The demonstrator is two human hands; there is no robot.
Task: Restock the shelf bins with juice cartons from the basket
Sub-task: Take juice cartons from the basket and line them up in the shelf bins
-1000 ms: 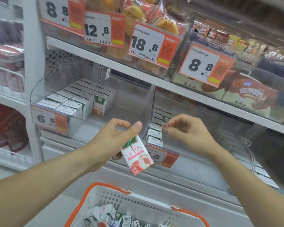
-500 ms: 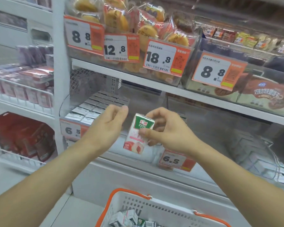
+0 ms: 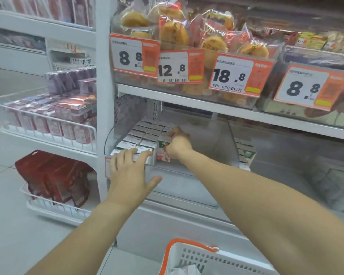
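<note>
Carton (image 3: 163, 149) now in left bin (image 3: 195, 165), R hand (image 3: 178, 144) fingers gripping; L hand (image 3: 130, 171) released, fingers spread.

Shop: price tags (image 3: 240, 75) on white shelves (image 3: 187, 100), packaged buns (image 3: 173, 32), shopping basket (image 3: 189, 253).

the orange-rimmed white plastic basket (image 3: 189, 255) is cut off by the bottom edge; the right hand (image 3: 178, 144) hides most of the small green-topped juice carton (image 3: 163, 149); small print on the orange price tags (image 3: 136, 56) is blurred

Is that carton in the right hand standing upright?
Upright: the juice carton shows its green band above, peach picture below, gripped by the right hand.
</note>
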